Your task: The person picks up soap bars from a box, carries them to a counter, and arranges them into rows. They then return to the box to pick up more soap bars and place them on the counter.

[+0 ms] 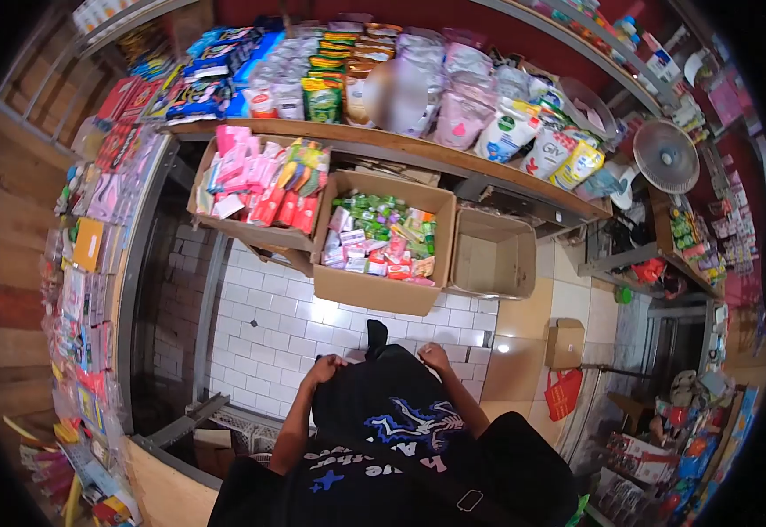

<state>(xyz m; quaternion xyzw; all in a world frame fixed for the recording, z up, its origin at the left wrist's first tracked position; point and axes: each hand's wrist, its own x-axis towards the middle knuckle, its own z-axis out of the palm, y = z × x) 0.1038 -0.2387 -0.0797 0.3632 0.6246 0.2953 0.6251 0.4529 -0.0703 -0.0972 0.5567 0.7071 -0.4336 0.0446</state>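
My left hand (325,368) is at the left edge of my black shirt (374,386), with its fingers curled inward against the dark cloth. Whatever those fingers hold, if anything, is too small to make out. On the other side, my right hand (434,356) is closed in a loose fist beside the shirt, with nothing seen in it. Ahead of both hands stands an open cardboard box (374,288) full of green, pink and white packets. Neither hand touches the box.
Left of that box, another carton (255,230) holds pink and yellow packets; to its right sits an open carton (493,255). Pouches (510,127) line the wooden shelf behind. A fan (665,156), a small box (564,342) and a red bag (563,393) are at right.
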